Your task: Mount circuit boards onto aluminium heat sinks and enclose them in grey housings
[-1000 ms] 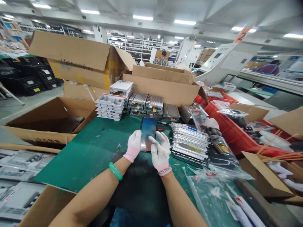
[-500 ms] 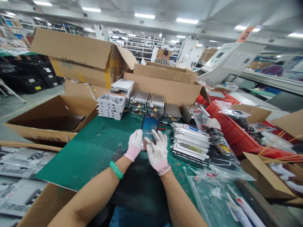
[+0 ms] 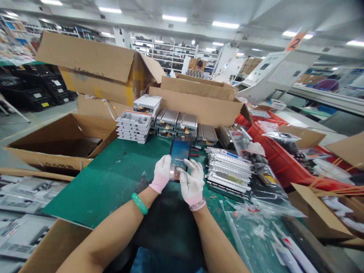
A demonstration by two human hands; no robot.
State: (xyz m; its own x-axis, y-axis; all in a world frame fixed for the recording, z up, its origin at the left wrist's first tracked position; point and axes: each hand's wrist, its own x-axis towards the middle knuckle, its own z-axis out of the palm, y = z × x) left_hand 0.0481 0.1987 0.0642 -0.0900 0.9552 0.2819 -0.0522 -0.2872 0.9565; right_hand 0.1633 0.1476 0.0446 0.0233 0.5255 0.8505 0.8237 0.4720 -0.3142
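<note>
A dark phone-sized screen panel [image 3: 179, 154] lies on the green mat [image 3: 113, 182] in front of me. My left hand [image 3: 161, 173], in a white glove with a pink cuff, grips the panel's left edge. My right hand [image 3: 192, 182], gloved the same way, rests on the panel's lower right part with fingers spread and curled over it. A green bangle sits on my left wrist, and a thin bracelet circles my right one.
A stack of flat silvery panels [image 3: 227, 170] lies just right of my hands. Grey trays [image 3: 133, 127] and rows of upright panels [image 3: 176, 123] stand behind. Open cardboard boxes [image 3: 65, 142] flank the left; red bins [image 3: 273, 151] and plastic bags [image 3: 256, 223] fill the right.
My right hand slid up over the panel's lower face, then drew back slightly to the right. The left hand stayed on the left edge.
</note>
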